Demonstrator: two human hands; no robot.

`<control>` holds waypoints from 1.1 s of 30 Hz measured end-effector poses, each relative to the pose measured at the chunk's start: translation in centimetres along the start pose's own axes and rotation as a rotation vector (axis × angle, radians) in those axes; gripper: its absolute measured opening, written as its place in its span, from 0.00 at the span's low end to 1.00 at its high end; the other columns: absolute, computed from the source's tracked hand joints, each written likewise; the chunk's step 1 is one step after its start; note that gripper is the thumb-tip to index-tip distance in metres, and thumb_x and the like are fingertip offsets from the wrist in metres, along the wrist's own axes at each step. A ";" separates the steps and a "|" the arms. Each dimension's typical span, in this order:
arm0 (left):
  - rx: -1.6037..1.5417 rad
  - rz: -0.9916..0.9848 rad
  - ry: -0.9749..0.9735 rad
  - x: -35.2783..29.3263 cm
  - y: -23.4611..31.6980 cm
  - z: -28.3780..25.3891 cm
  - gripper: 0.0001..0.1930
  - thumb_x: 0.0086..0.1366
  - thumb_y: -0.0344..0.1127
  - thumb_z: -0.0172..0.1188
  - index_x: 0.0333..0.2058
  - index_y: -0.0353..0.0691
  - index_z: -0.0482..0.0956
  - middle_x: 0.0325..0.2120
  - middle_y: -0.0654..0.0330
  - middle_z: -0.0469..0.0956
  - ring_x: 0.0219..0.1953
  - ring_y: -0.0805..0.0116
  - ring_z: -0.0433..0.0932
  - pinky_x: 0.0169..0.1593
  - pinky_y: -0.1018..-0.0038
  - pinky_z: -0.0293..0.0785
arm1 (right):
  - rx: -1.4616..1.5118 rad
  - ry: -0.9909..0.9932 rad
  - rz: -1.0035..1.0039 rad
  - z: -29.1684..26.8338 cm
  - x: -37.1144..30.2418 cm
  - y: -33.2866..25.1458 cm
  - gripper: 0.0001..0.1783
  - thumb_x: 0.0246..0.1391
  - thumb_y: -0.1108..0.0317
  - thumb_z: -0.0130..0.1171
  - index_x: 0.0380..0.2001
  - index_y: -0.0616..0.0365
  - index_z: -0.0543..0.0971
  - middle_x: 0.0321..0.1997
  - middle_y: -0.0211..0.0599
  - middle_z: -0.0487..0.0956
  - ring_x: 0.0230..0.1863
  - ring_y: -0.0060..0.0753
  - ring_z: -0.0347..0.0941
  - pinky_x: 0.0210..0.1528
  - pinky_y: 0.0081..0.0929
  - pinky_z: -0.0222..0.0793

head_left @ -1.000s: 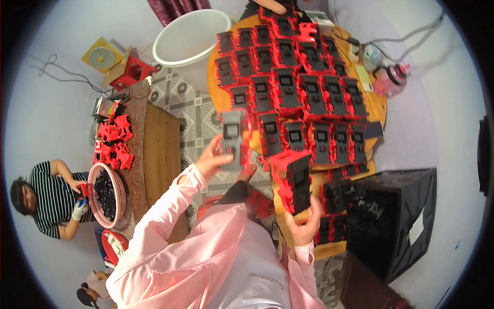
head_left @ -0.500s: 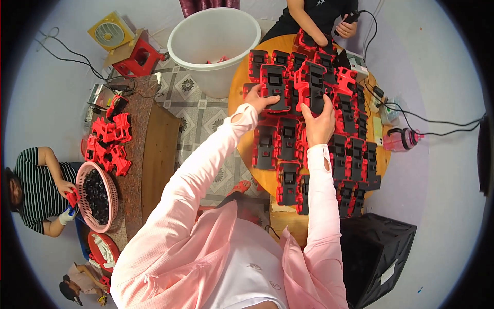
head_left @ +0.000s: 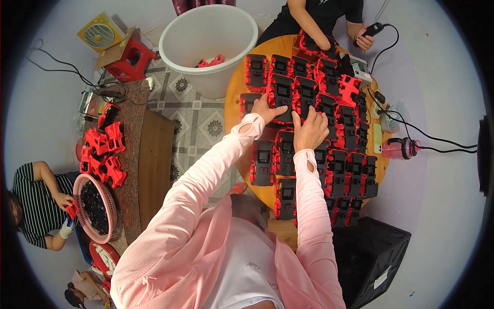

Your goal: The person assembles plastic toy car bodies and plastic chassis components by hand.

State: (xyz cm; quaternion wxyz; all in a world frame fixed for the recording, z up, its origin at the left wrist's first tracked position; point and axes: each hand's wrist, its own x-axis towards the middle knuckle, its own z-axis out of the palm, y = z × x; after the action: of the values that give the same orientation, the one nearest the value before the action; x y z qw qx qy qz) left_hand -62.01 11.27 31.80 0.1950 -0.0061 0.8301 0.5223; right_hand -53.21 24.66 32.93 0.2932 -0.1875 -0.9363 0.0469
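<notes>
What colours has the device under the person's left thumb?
The device is black on its face, red along its edges; best seen in the head view.

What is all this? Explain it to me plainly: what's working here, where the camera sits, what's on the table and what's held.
There is no machine: a person works with two bare hands, the forearms in pale pink fabric sleeves. The picture comes from a wide fisheye camera on that person's head, looking down, so straight edges bend near the rim.

On the rounded orange-brown wooden table stand rows of boxy black-and-red units. The left hand grasps one black-and-red unit at its lower left; the right hand is at the lower end of the neighbouring black-and-red unit, though whether it grips or only touches is unclear. Beyond the table is another person in black clothing.
</notes>
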 end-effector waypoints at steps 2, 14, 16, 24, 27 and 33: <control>-0.030 0.022 -0.025 1.3 -1.6 0.1 0.56 0.45 0.56 0.74 0.64 0.27 0.55 0.57 0.38 0.67 0.60 0.51 0.68 0.62 0.67 0.63 | -0.095 -0.005 -0.055 0.0 -0.2 -0.4 0.32 0.49 0.44 0.64 0.50 0.55 0.74 0.53 0.48 0.72 0.60 0.48 0.63 0.54 0.43 0.59; -0.200 0.267 -0.012 0.2 -3.4 1.7 0.56 0.47 0.56 0.73 0.63 0.23 0.53 0.54 0.37 0.71 0.58 0.51 0.70 0.61 0.67 0.65 | 0.268 -0.009 0.000 -8.7 -7.6 1.1 0.20 0.55 0.61 0.62 0.49 0.58 0.76 0.58 0.45 0.70 0.53 0.46 0.69 0.54 0.41 0.61; -0.251 0.279 0.011 2.8 -6.5 2.1 0.54 0.50 0.54 0.72 0.64 0.27 0.52 0.53 0.44 0.72 0.54 0.57 0.73 0.55 0.69 0.69 | 0.341 -0.033 0.013 -10.7 -10.7 1.1 0.20 0.54 0.63 0.62 0.48 0.59 0.76 0.58 0.45 0.70 0.53 0.47 0.69 0.54 0.41 0.62; -0.102 0.355 0.167 1.9 -7.0 2.2 0.53 0.50 0.55 0.73 0.65 0.37 0.51 0.50 0.49 0.72 0.52 0.57 0.73 0.41 0.65 0.77 | 0.391 -0.099 0.212 -18.3 -24.9 3.9 0.16 0.53 0.68 0.62 0.45 0.60 0.78 0.55 0.44 0.73 0.50 0.48 0.71 0.51 0.40 0.66; -0.299 0.563 0.210 -2.4 -5.4 2.8 0.41 0.54 0.44 0.72 0.61 0.40 0.59 0.49 0.52 0.72 0.39 0.68 0.74 0.37 0.75 0.72 | 0.373 -0.117 0.357 -20.6 -31.2 5.7 0.14 0.54 0.67 0.61 0.44 0.60 0.79 0.52 0.43 0.76 0.48 0.47 0.73 0.51 0.37 0.68; -0.386 0.698 -0.119 -27.4 -2.8 8.5 0.25 0.64 0.24 0.57 0.59 0.38 0.61 0.48 0.54 0.70 0.37 0.73 0.73 0.38 0.78 0.73 | 0.211 -0.103 0.635 -24.1 -44.6 10.6 0.13 0.55 0.67 0.60 0.42 0.61 0.79 0.49 0.45 0.77 0.45 0.44 0.75 0.49 0.34 0.69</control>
State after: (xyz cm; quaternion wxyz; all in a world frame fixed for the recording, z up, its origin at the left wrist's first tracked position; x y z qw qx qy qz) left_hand -33.45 12.07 35.18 0.0487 0.2699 0.6561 0.7031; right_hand -2.33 17.03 26.94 0.2340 -0.4357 -0.8348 0.2418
